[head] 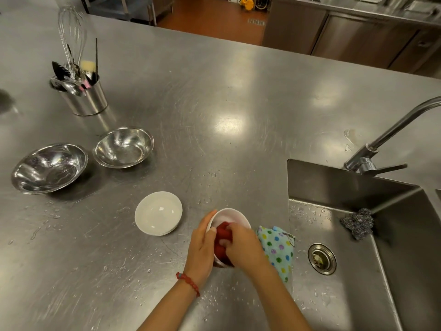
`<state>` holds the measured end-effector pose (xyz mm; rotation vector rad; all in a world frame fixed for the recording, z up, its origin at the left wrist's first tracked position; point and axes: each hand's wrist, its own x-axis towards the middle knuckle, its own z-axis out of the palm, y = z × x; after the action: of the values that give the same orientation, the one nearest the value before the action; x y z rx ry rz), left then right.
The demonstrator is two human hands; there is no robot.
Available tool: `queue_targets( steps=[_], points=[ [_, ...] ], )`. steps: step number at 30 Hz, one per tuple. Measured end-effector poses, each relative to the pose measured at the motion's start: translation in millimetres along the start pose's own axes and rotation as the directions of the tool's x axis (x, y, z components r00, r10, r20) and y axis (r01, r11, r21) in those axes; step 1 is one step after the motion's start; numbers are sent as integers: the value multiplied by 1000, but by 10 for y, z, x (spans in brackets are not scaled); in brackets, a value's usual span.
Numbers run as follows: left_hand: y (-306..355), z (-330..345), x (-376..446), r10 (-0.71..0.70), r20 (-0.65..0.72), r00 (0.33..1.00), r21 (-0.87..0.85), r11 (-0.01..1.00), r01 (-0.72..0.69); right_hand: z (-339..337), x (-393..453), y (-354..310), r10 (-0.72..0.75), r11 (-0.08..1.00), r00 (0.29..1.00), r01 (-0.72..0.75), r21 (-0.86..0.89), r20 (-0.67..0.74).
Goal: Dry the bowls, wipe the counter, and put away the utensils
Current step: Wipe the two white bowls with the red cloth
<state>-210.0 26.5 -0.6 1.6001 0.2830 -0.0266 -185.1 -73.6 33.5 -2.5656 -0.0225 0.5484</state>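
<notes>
My left hand (201, 247) grips the rim of a small white bowl (235, 217) held just above the steel counter (214, 103). Inside that bowl, my right hand (243, 247) presses a dark red cloth (222, 232). A second white bowl (158, 212) rests empty on the counter to the left. Two steel mixing bowls (49, 168) (123, 146) stand further left, both spotted with water. A steel canister (83, 94) at the back left holds a whisk, tongs and other utensils.
A dotted light-blue cloth (278, 249) lies at the sink's edge beside my right hand. The sink (358, 271) on the right has a steel scourer (358, 222) in it and a faucet (381, 142) above. Water drops dot the counter near me.
</notes>
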Motion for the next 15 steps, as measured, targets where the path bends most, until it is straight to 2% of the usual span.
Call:
queue_targets(
  steps=[3, 5, 7, 11, 15],
  points=[
    [-87, -16, 12, -37, -7, 999, -38, 999, 37, -71, 13, 83, -138, 944, 979, 86, 317, 147],
    [-149, -42, 11, -46, -14, 999, -50, 998, 45, -66, -3, 115, -116, 881, 987, 49, 471, 114],
    [-193, -79, 13, -99, -18, 995, -86, 992, 97, -63, -10, 169, -12, 792, 1000, 5, 611, 7],
    [-243, -176, 65, -179, -73, 981, -6, 984, 179, -110, -14, 371, 204, 673, 961, 0, 740, -186],
    [-261, -132, 152, -216, -141, 966, -4, 976, 218, -38, 1, 514, 271, 672, 945, -48, 739, -185]
  ],
)
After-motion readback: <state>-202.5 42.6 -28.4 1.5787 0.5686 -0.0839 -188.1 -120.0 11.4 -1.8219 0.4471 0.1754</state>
